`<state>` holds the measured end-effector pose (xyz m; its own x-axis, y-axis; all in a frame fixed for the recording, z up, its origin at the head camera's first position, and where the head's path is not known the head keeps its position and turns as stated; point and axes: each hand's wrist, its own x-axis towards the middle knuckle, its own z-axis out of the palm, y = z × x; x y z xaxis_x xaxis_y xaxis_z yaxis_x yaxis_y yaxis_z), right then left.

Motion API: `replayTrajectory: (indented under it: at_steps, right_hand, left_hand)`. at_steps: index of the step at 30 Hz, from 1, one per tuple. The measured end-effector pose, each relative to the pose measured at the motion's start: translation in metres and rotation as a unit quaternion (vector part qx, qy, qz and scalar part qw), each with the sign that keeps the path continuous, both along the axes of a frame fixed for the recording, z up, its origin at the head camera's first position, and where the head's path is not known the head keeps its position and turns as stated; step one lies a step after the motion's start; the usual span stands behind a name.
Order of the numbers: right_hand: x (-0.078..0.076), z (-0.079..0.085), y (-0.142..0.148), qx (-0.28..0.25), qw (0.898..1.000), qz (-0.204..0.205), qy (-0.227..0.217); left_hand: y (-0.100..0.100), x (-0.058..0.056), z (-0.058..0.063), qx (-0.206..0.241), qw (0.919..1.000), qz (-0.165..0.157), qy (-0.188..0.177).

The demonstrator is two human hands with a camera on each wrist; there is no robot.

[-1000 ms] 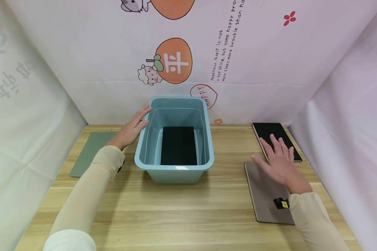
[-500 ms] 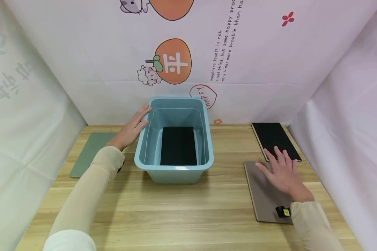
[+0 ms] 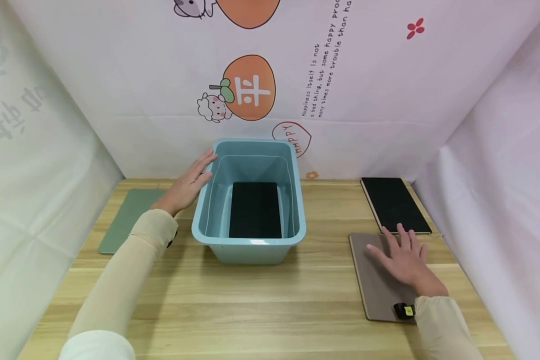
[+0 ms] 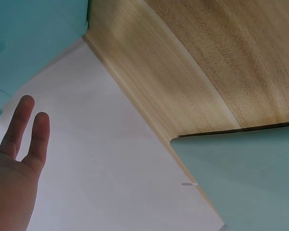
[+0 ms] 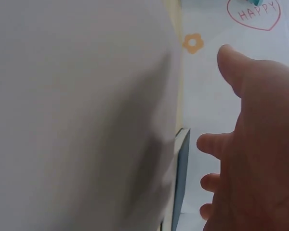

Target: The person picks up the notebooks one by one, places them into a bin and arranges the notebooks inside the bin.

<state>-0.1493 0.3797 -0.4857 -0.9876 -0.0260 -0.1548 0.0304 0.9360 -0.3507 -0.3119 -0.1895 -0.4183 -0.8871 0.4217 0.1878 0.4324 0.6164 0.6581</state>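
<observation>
A blue plastic bin (image 3: 249,252) stands at the middle of the table, with a black notebook (image 3: 255,210) lying on its floor. Against the bin's left rim rests my left hand (image 3: 185,189), its fingers extended. In the left wrist view two of that hand's fingers (image 4: 39,139) show straight beside the blue wall. My right hand (image 3: 407,260) hovers with spread fingers over a brown-grey notebook (image 3: 373,280) at the right. Behind it lies another black notebook (image 3: 393,205). The right wrist view shows the right hand (image 5: 260,144) holding nothing.
A green notebook (image 3: 125,222) lies at the left, partly behind my left forearm. The wooden table (image 3: 247,310) is bordered by a white printed cloth (image 3: 364,100) at the back and on both sides.
My right hand has drawn back toward me, from over the black notebook's near part to above the brown-grey notebook. The left hand stays on the bin's rim.
</observation>
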Motion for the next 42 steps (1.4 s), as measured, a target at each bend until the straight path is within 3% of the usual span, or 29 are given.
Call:
replayTrajectory:
  at_steps: [11, 16, 23, 29, 42]
  right_hand:
    - [0.003, -0.009, 0.001, 0.019, 1.0, 0.003, -0.02]
    - [0.004, -0.014, 0.002, -0.001, 0.999, -0.003, -0.033]
    - [0.006, -0.022, 0.011, -0.014, 1.0, 0.001, -0.018]
    - [0.012, -0.013, 0.014, -0.009, 1.0, 0.001, -0.026]
    - [0.022, 0.01, 0.009, 0.022, 0.997, -0.039, -0.07]
  left_hand:
    - [0.0, 0.0, 0.0, -0.004, 1.0, -0.003, 0.004]
    - [0.001, 0.0, 0.0, -0.001, 1.0, 0.0, 0.005]
    - [0.001, 0.001, 0.0, 0.005, 1.0, 0.0, -0.003]
    - [0.001, 0.001, -0.001, 0.006, 1.0, -0.001, 0.001]
    - [0.0, 0.0, -0.001, 0.005, 1.0, 0.0, 0.002]
